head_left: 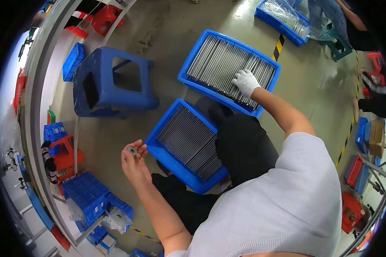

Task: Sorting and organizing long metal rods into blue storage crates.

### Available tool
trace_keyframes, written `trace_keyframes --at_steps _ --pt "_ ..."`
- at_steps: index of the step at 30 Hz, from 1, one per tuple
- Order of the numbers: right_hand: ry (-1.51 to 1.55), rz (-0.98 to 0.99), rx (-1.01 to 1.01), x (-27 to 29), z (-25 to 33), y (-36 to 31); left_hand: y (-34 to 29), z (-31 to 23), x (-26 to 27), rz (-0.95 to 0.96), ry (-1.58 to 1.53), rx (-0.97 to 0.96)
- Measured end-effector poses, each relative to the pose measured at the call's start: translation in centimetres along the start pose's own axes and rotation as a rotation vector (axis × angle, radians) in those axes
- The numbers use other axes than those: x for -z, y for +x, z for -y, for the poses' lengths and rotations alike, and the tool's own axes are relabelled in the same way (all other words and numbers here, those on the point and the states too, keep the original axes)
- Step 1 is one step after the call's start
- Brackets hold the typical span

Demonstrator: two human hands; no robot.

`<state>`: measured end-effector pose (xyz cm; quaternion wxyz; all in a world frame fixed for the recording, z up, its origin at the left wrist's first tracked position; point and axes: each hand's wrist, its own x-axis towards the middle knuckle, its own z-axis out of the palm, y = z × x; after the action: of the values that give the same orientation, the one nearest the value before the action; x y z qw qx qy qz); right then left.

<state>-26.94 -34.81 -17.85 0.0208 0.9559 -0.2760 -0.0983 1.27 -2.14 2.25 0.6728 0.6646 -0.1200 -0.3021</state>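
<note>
My bare left hand [135, 165] is raised beside the near blue bin, its fingers closed around a small grey metal ring [132, 150] with a hole in its middle. My right hand [246, 83], in a white glove, rests on the metal rods [218, 60] in the far blue bin [185, 70]. Its fingers are slightly bent and apart; no rod is visibly lifted. Thin, darker rods [186, 139] lie side by side in the near blue bin [156, 159], which sits close to my legs.
A blue plastic stool [101, 85] stands at the left. Stacked blue crates [83, 195] and a red stool [66, 156] are at the lower left. Another blue bin [283, 32] of rods, partly wrapped in plastic, stands far right near a seated person [326, 17].
</note>
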Motion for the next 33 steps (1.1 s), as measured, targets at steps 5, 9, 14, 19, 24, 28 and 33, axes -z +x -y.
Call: trace_keyframes --at_steps 5,9,14,19,24,28,33 --pt "-0.031 -0.021 -0.214 -0.3 -0.3 -1.5 -0.1 0.0 0.1 0.010 0.007 0.000" --pt "0.004 -0.067 -0.273 -1.2 -0.1 -1.8 -0.1 0.0 0.2 0.013 0.002 -0.007" --pt "-0.030 -0.089 -0.232 -0.9 0.0 -1.3 -0.1 0.0 0.6 0.051 -0.010 -0.014" --pt "-0.021 -0.057 -0.239 -0.7 -0.1 -1.2 -0.4 -0.3 0.3 0.030 -0.009 -0.021" --pt "0.077 -0.197 -0.301 -2.9 -0.3 -2.4 -0.6 -0.5 0.0 0.006 0.017 -0.021" --pt "0.089 -0.248 -0.306 -3.3 -0.5 -2.7 -0.6 -0.5 0.1 0.029 0.004 -0.021" --pt "0.138 -0.251 -0.313 -4.0 -0.1 -3.2 -0.8 -0.4 0.7 0.010 0.002 -0.028"
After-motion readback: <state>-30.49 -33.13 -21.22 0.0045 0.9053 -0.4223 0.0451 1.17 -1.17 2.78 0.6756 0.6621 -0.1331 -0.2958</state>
